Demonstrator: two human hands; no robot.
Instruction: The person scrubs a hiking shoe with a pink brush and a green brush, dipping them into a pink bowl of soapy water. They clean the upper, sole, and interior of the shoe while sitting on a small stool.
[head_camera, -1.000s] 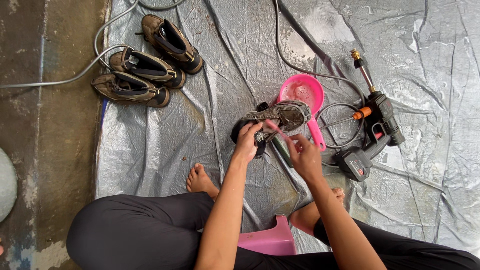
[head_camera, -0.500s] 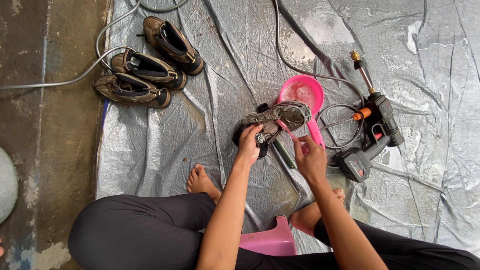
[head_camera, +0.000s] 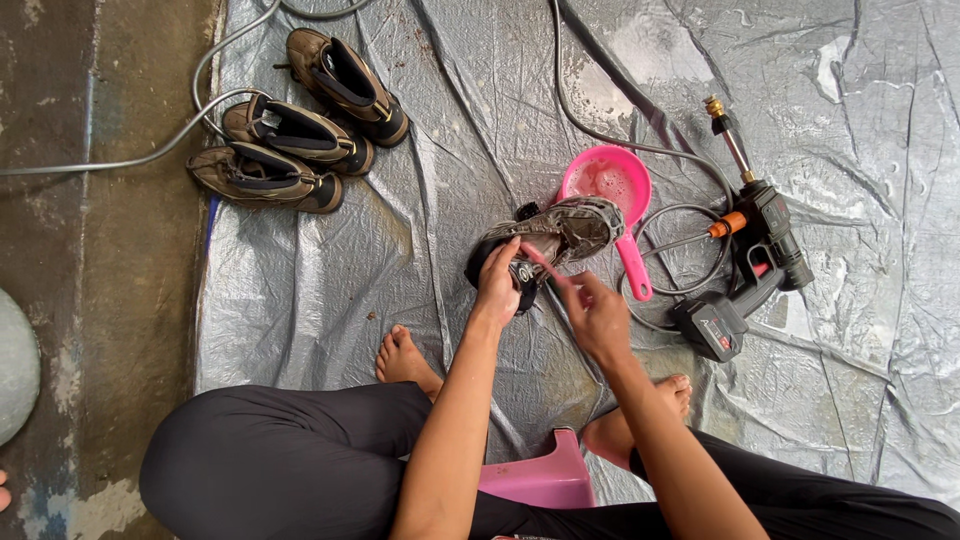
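While the left hand (head_camera: 497, 288) clasps the muddy shoe (head_camera: 548, 238) at its heel end, fingers curled over the dark collar, the shoe is held sole-up and tilted just above the grey tarp (head_camera: 420, 200); the right hand (head_camera: 597, 318) is closed around the handle of a thin pink brush (head_camera: 545, 268), whose far end lies against the shoe right beside the left fingers; the two grips sit close together, nearly touching. Just beyond the held shoe, partly hidden by its toe, rests a pink ladle (head_camera: 612, 183) with sudsy water in its bowl, its handle running back toward the right hand; farther out past the right hand lies a black pressure-washer gun (head_camera: 760, 250) with a brass nozzle and an orange collar, a grey hose (head_camera: 590, 130) looping around it. Well away from the left grip, at the tarp's far edge, three more brown shoes (head_camera: 290, 130) lie side by side, openings up. Nearer than both hands, a bare foot (head_camera: 402, 358) rests on the tarp below the left wrist; a pink stool (head_camera: 540, 475) shows between the person's dark-trousered legs.
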